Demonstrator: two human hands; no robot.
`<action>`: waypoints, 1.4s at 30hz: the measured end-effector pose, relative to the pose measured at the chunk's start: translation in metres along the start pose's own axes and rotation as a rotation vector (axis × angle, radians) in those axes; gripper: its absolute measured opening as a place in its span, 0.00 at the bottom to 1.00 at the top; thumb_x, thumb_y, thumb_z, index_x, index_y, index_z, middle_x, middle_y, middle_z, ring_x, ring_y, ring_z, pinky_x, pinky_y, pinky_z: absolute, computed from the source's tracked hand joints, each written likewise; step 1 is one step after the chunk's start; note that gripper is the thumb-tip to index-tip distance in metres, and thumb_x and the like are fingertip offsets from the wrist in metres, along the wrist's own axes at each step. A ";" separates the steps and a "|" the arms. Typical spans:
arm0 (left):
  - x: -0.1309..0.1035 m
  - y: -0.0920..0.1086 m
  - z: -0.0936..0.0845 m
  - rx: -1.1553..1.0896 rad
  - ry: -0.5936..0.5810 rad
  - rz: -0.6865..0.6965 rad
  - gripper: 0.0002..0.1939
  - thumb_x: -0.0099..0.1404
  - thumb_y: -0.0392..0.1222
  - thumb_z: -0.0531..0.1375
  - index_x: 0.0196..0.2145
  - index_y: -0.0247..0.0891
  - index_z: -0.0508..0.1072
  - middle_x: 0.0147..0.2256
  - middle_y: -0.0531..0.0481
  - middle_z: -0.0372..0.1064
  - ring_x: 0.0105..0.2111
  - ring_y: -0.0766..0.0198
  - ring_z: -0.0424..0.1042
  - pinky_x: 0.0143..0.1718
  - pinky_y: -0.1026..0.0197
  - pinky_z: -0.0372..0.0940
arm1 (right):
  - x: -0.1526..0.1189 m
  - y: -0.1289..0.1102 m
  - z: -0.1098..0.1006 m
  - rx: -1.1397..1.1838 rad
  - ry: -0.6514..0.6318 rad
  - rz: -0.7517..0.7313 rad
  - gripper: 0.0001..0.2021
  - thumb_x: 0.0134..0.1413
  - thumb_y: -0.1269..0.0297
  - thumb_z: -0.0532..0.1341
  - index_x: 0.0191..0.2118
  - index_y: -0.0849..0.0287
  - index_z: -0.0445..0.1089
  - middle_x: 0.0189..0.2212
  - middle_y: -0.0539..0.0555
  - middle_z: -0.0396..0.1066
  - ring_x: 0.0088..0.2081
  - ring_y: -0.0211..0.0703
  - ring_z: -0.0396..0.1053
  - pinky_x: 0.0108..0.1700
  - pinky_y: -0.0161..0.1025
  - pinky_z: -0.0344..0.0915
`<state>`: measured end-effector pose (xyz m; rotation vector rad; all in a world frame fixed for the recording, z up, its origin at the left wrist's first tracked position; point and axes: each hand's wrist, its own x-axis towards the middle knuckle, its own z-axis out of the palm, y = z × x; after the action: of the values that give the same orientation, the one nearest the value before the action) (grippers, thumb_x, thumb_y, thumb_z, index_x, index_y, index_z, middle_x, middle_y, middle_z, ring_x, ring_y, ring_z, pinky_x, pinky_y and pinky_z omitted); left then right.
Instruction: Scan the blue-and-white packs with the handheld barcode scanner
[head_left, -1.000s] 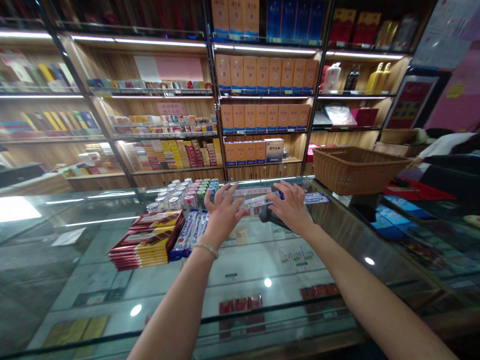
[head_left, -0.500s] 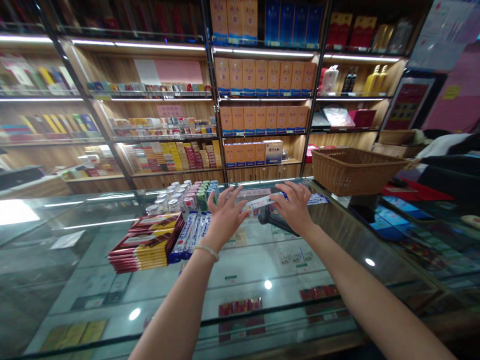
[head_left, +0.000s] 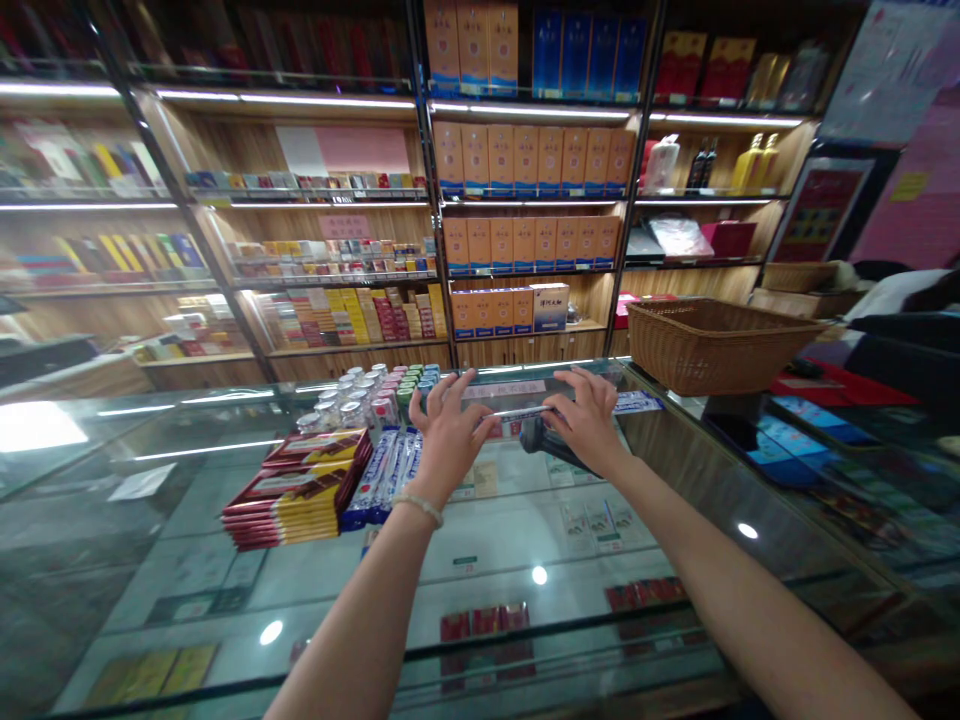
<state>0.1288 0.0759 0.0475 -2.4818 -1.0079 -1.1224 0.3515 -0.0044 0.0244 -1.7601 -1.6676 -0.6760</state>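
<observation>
A thin candy stick pack (head_left: 519, 412) is stretched level between my two hands, turned nearly edge-on. My left hand (head_left: 448, 432) pinches its left end between thumb and fingertips, and my right hand (head_left: 589, 415) pinches the right end. Below it, on the glass counter, lies a dark handheld scanner (head_left: 553, 443), partly covered by my right hand. Similar blue-and-white stick packs (head_left: 386, 468) are laid in a row left of my left hand. Beside these are stacked chocolate bars (head_left: 300, 485) in red and yellow wrappers. Another blue-and-white pack (head_left: 637, 402) rests past my right hand.
Small clear-lidded jars and tins (head_left: 352, 395) stand behind the chocolate. A wicker basket (head_left: 705, 345) sits on the counter at the right. Under the glass counter top (head_left: 420, 600) are packets on display. Shelves of orange boxes (head_left: 525, 160) line the wall.
The pack has tilted from showing its white-and-blue face to nearly edge-on and is now more level. Both hands keep their pinch; the view has shifted slightly.
</observation>
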 end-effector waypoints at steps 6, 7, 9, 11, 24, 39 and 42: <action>0.000 0.000 0.004 -0.045 0.000 -0.036 0.10 0.70 0.49 0.62 0.34 0.48 0.82 0.69 0.49 0.61 0.68 0.41 0.55 0.68 0.25 0.39 | -0.001 -0.001 0.001 -0.033 0.011 -0.035 0.15 0.64 0.56 0.61 0.54 0.48 0.75 0.65 0.60 0.62 0.69 0.60 0.51 0.69 0.61 0.42; 0.000 0.000 0.005 -0.050 -0.001 -0.036 0.10 0.70 0.49 0.62 0.34 0.48 0.82 0.69 0.49 0.62 0.68 0.41 0.55 0.69 0.26 0.39 | -0.001 -0.001 0.001 -0.032 0.014 -0.034 0.14 0.64 0.56 0.62 0.53 0.48 0.75 0.65 0.60 0.62 0.69 0.60 0.51 0.69 0.61 0.43; 0.000 -0.001 0.007 -0.058 -0.003 -0.037 0.11 0.71 0.48 0.61 0.33 0.48 0.82 0.68 0.48 0.62 0.68 0.42 0.55 0.69 0.27 0.38 | -0.002 0.000 0.002 -0.032 0.020 -0.026 0.13 0.64 0.56 0.62 0.51 0.48 0.76 0.64 0.59 0.63 0.69 0.59 0.50 0.69 0.60 0.42; 0.000 -0.001 0.008 -0.067 -0.009 -0.044 0.12 0.71 0.48 0.61 0.33 0.48 0.82 0.68 0.49 0.62 0.68 0.42 0.55 0.69 0.27 0.38 | -0.002 0.001 0.002 -0.037 0.026 -0.028 0.12 0.64 0.56 0.63 0.50 0.47 0.76 0.64 0.59 0.63 0.70 0.59 0.50 0.69 0.60 0.41; -0.003 0.000 0.008 -0.006 -0.069 -0.015 0.07 0.69 0.48 0.63 0.39 0.48 0.82 0.68 0.44 0.62 0.68 0.41 0.56 0.69 0.25 0.39 | -0.002 0.006 -0.003 -0.105 0.020 -0.057 0.13 0.66 0.59 0.61 0.53 0.48 0.74 0.65 0.59 0.63 0.70 0.56 0.51 0.70 0.61 0.38; -0.006 0.005 0.007 0.162 0.033 0.082 0.12 0.64 0.46 0.69 0.46 0.47 0.79 0.70 0.43 0.60 0.68 0.39 0.58 0.67 0.25 0.39 | -0.002 0.023 0.014 -0.123 0.225 -0.109 0.10 0.64 0.59 0.64 0.49 0.49 0.75 0.60 0.60 0.67 0.66 0.55 0.56 0.68 0.56 0.41; -0.006 0.004 0.009 0.175 0.031 0.081 0.12 0.65 0.45 0.68 0.46 0.48 0.79 0.69 0.43 0.60 0.68 0.40 0.58 0.67 0.25 0.40 | -0.001 0.025 0.014 -0.113 0.216 -0.088 0.13 0.62 0.60 0.65 0.52 0.49 0.74 0.61 0.60 0.66 0.66 0.56 0.55 0.68 0.57 0.41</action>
<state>0.1336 0.0744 0.0374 -2.3374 -0.9452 -1.0002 0.3754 0.0048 0.0116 -1.6321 -1.5921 -0.9813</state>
